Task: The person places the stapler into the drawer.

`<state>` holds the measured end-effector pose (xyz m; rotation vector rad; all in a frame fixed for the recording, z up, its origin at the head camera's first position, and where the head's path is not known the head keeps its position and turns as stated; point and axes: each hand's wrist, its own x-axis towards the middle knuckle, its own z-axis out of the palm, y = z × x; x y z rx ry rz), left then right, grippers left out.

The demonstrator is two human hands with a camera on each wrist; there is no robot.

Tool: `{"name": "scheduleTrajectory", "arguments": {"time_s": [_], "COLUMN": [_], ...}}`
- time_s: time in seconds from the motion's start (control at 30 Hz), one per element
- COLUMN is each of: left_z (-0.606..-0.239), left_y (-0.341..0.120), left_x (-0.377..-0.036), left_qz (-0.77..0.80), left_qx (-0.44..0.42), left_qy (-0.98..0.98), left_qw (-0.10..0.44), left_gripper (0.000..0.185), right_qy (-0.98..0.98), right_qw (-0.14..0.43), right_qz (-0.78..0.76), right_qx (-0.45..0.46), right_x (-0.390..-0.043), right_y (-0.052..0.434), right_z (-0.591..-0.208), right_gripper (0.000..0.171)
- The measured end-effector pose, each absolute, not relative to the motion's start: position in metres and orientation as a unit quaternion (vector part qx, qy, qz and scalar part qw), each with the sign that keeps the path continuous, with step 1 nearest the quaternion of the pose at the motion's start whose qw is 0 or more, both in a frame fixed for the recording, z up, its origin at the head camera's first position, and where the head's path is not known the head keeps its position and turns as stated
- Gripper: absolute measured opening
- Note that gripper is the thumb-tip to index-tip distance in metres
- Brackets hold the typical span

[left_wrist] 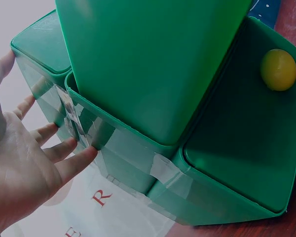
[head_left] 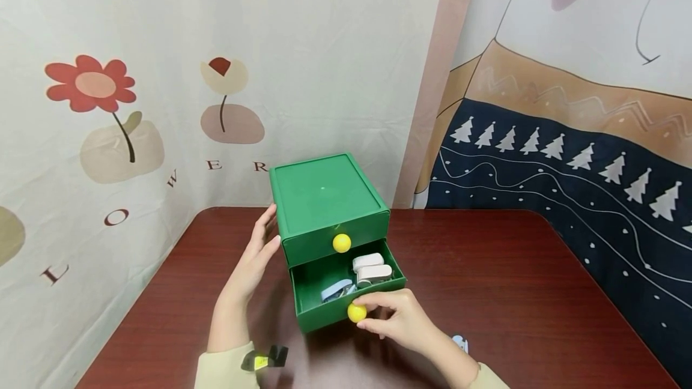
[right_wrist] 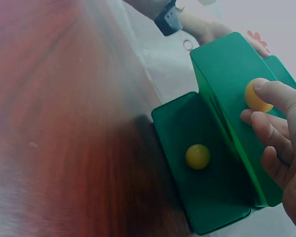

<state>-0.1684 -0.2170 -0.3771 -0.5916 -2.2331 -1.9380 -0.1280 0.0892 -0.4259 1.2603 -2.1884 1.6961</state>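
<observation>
A green drawer cabinet stands on the table with its middle drawer pulled out. My right hand pinches that drawer's round yellow knob between thumb and fingers. In the drawer lie white rounded objects and a light blue object, too small to name. My left hand lies along the cabinet's left side, fingers spread and fingertips at the taped wall. Above the pulled drawer, the top drawer is closed; below it, the bottom drawer is closed too.
Another light blue object lies on the dark red table, partly hidden by my right forearm. Behind the table hang a pale flower-print cloth and a dark cloth with white trees. A dark strap sits at my left wrist.
</observation>
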Motion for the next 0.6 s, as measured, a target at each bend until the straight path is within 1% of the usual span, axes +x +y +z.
{"name": "scheduleTrajectory", "arguments": {"time_s": [0.23, 0.6], "left_z": [-0.376, -0.376], "left_y": [-0.216, -0.217], "left_x": [-0.169, -0.168], "left_qz": [-0.641, -0.640], "left_qx": [-0.193, -0.195], "left_qy": [-0.740, -0.741], "left_qw": [0.063, 0.061], "left_gripper": [0.057, 0.057], "right_qy": [-0.731, -0.743], "right_qw": [0.037, 0.054], "right_qz": [0.562, 0.560], "right_qx": [0.385, 0.362], "right_x": [-0.155, -0.180], "right_y": [0.083, 0.069], "right_z": [-0.436, -0.436], "right_gripper": [0.027, 0.025]}}
